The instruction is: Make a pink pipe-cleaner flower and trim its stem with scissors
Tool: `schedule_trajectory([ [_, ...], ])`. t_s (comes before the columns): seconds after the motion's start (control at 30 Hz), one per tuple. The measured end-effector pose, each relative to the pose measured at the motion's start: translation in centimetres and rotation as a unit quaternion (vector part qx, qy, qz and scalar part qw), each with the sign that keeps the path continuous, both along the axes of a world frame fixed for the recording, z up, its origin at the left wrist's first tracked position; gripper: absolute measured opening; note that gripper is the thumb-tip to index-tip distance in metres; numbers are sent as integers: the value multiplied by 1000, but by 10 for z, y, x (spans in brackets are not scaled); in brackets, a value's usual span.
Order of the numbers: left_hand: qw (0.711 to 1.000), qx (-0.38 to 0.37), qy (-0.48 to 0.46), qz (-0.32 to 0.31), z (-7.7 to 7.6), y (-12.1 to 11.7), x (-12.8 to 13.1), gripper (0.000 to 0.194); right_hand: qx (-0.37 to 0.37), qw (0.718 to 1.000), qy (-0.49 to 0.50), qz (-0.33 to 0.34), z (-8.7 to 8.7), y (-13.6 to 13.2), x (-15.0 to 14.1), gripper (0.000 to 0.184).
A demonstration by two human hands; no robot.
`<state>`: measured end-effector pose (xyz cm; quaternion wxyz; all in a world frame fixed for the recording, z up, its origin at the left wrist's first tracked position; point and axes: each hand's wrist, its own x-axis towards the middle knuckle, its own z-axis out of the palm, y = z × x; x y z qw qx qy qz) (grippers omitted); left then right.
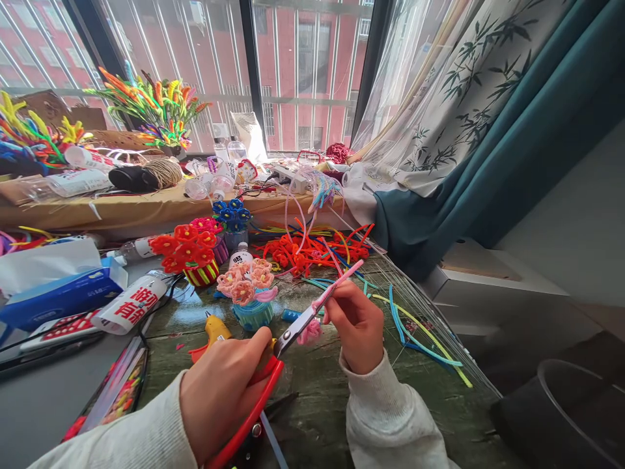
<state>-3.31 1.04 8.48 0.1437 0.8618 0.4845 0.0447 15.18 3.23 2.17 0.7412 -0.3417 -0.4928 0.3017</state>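
Note:
My left hand (pixel 228 384) is wrapped round the red handles of a pair of scissors (pixel 295 331), whose blades point up and to the right. Between the fingertips of my right hand (pixel 356 322) is a pink pipe cleaner (pixel 347 272), and the scissor tips meet it near those fingers. Just below and behind the blades lies a curled pink piece (pixel 310 332). A pot of pale pink pipe-cleaner flowers (pixel 244 286) stands beyond my left hand. The yellow glue gun (pixel 217 327) lies close to the left hand, partly covered by it.
Red pipe-cleaner flowers (pixel 188 244) and blue ones (pixel 233 213) stand in pots farther back. A heap of red pipe cleaners (pixel 303 255) lies behind my hands; blue and yellow strands (pixel 420 339) are to the right. Bottles (pixel 134 303) and a tissue pack (pixel 63 296) fill the left.

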Motion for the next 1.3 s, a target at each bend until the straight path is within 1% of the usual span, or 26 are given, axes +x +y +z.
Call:
schedule_trajectory([
  [0.1,999,24,20,40,2,0,0,18,-4,1000,-4,3,1,0,1,11],
  [0.17,998,34,26,52,3,0,0,14,-5,1000,-6,-1,2,0,1,11],
  [0.27,998,42,20,51,4,-1,1,14,4,1000,-21,4,2,-1,0,11],
  [0.37,998,45,14,51,3,-1,1,17,3,999,-41,25,0,-2,-2,9],
  [0.57,999,7,8,48,-1,-1,3,16,7,998,-35,43,-3,-2,-3,7],
  [0.77,999,-8,-1,32,-1,-2,3,15,3,998,-48,35,-3,-3,-3,7],
  [0.97,1000,10,-10,24,-1,-3,0,17,10,998,-61,35,-5,-1,-1,7],
  [1.07,999,26,-22,26,-3,-3,-3,19,7,996,-72,53,-5,1,3,7],
  [1.13,999,38,-27,26,-5,-3,-5,19,-1,996,-58,61,-5,1,5,6],
  [1.3,998,43,-28,20,-8,-4,-9,20,-1,998,-16,53,-1,1,8,6],
])
